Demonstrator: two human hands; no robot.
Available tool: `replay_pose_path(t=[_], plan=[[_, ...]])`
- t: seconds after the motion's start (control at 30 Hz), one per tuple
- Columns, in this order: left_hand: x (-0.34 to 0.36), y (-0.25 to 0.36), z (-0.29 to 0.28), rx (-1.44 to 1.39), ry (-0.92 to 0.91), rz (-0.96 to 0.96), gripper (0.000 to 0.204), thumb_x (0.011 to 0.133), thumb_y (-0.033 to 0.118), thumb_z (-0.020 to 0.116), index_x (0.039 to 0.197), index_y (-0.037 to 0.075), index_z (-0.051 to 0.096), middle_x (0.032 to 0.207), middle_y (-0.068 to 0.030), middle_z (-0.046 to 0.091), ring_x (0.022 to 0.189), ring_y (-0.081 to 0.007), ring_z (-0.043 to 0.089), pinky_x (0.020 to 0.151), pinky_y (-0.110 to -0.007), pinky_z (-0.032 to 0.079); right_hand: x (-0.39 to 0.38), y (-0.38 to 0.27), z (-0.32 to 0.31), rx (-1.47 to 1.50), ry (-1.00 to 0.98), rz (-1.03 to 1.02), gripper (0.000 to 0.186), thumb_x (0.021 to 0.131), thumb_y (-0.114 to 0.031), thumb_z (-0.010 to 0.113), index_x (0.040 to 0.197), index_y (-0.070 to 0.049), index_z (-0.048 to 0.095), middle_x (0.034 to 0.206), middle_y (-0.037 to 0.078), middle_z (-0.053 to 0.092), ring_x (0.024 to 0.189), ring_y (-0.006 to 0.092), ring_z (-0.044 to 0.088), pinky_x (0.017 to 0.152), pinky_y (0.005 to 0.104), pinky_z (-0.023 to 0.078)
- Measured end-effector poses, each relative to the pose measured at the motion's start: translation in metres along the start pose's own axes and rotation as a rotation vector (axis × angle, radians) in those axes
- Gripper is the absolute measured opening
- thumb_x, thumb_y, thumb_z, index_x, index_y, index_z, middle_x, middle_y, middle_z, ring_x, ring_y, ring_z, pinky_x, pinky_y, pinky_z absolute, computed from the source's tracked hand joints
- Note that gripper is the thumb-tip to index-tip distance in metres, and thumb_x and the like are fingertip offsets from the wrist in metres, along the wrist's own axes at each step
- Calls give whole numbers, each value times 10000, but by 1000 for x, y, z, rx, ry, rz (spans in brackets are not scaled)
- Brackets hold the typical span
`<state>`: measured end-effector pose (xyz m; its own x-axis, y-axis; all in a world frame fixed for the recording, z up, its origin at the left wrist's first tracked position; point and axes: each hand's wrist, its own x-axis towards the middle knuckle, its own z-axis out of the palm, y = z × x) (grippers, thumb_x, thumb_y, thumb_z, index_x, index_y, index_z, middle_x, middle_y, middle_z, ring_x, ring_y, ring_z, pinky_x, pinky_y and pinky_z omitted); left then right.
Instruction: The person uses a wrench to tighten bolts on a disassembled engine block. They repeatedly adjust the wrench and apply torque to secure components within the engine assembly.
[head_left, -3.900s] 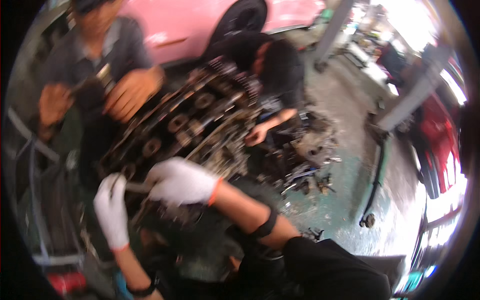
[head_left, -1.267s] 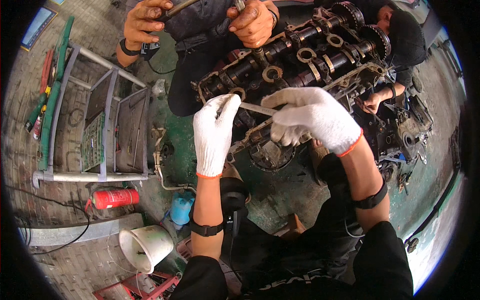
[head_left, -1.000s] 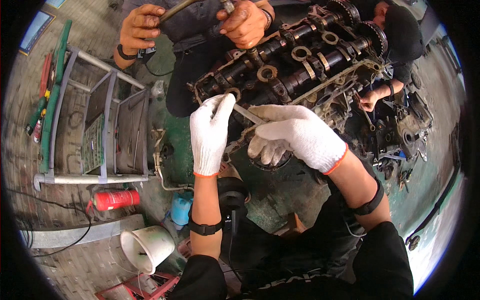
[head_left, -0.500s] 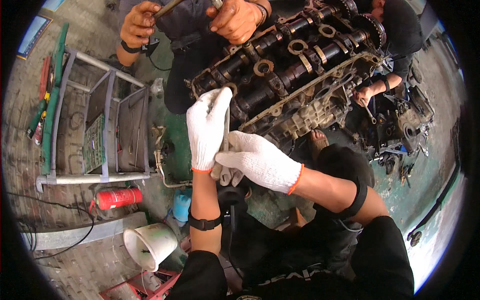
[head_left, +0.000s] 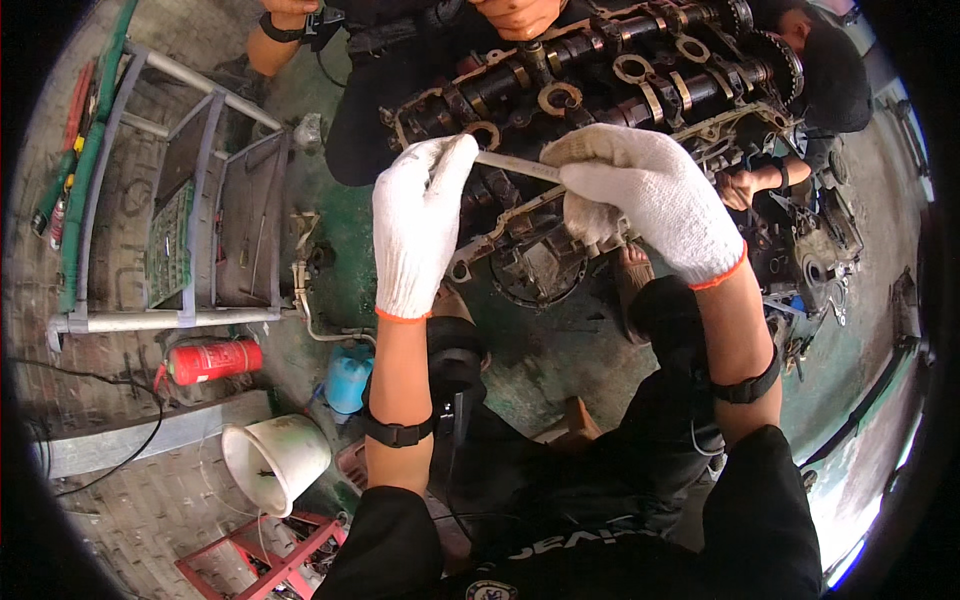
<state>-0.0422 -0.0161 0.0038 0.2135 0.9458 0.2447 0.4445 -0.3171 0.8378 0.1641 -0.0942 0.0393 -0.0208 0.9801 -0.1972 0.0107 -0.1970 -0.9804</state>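
My left hand [head_left: 418, 225] and my right hand [head_left: 650, 195], both in white knit gloves with orange cuffs, are closed on a steel wrench [head_left: 518, 165]. It lies sideways between them, its bare shank showing; both ends are hidden in the gloves. Beyond and below the wrench is an oily engine cylinder head [head_left: 640, 108] with two camshafts and toothed sprockets at its far right end. A round metal part [head_left: 540, 272] sits low on the engine's near side.
Across the engine, a co-worker's hand [head_left: 520, 14] is at the top edge. Another person's hand [head_left: 738, 190] is by engine parts [head_left: 825, 250] on the right floor. At left are a metal rack [head_left: 190, 320], a red fire extinguisher [head_left: 215, 361], a blue jug [head_left: 347, 380] and a white bucket [head_left: 305, 455].
The wrench has turned from upright to sideways. My right hand has moved up and right with its end, while my left stays near its place. The co-worker's hands have shifted upward in view.
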Motion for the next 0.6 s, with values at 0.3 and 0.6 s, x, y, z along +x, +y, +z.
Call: replay_pose_path(t=[0.3,0.6], plan=[[1,-3,1,55,82,85,298,909,251,755,1000,-32,742,932,-161,720,856,-272,695,793,-340,517,3,3,-9,-93,41,-48,282,971,-109,601,1178,69,671,757,52,696,633,102,647,584,234,506],[2,-4,6,126,145,70,293,884,249,788,985,-23,749,909,-142,718,823,-244,687,785,-335,518,3,0,-18,-147,88,-27,295,959,-122,617,1178,69,669,753,49,693,627,95,648,587,231,510]])
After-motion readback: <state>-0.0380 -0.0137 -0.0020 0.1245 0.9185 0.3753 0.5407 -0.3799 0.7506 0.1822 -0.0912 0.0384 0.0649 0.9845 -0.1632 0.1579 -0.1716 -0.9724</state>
